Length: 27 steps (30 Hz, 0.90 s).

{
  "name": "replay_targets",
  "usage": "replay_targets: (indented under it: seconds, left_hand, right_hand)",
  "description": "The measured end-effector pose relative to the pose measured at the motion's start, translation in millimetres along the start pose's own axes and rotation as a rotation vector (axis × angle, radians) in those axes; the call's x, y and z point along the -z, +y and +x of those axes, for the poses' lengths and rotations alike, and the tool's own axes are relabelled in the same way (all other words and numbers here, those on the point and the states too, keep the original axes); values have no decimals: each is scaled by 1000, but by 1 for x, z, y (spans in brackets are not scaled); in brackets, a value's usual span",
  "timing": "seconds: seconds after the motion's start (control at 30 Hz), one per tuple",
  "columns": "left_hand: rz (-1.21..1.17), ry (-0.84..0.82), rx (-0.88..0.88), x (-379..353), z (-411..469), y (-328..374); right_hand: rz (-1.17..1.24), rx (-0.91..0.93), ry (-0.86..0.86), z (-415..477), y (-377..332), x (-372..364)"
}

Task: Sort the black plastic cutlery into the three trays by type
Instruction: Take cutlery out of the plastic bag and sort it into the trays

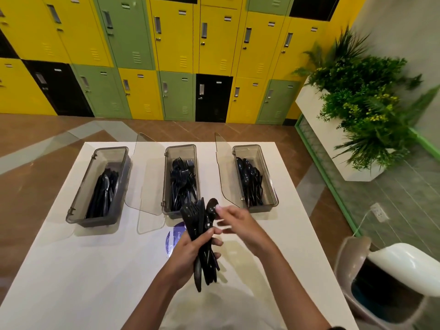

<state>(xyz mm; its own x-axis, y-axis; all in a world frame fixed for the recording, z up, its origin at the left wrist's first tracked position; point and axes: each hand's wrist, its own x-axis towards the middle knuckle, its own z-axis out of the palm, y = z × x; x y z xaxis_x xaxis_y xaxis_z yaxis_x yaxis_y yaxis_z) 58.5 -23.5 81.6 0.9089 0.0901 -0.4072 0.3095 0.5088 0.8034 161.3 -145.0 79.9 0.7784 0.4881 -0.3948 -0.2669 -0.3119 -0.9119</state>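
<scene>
My left hand (190, 253) is curled tight around a mixed bundle of black plastic cutlery (198, 227), held upright above the middle of the white rectangular table (95, 270), a little nearer the far edge than the near one. My right hand (240, 222) pinches the bowl of one black plastic spoon (211, 207) at the top of that bundle, thumb on its face; the other fingers are blurred.

Three smoky-grey translucent plastic trays stand in a row along the far edge, each with its clear lid swung open to its left. The left tray (92, 222) holds knives and sits close to the far left corner. The middle tray (181, 146) holds forks, its near end just beyond my bundle. The right tray (273, 197) holds spoons and lies near the right edge, just past my right hand.

Bare tabletop runs between the trays, partly covered by the lids. A round purple sticker (172, 240) shows beside my left wrist. The near half of the table is open on both sides of my forearms. A white moulded chair (404, 258) stands off the right edge.
</scene>
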Motion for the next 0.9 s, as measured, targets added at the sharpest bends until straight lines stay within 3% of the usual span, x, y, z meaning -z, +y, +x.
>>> replay_targets:
  seconds: [0.13,0.33,0.5,0.7,0.9]
  left_hand:
    - [25,3,3,-4,-10,2]
    - [-3,35,65,-5,-14,-1]
    - [-37,-16,103,-4,-10,-1]
    - [-99,-46,123,-2,1,0]
    - [-204,-125,150,2,7,0]
  right_hand:
    - [78,58,-67,-11,9,-9]
    - [237,84,177,-5,-6,7]
    - [18,21,453,31,-7,51]
    - [-238,22,507,86,-3,89]
    - [-509,-48,516,91,2,78]
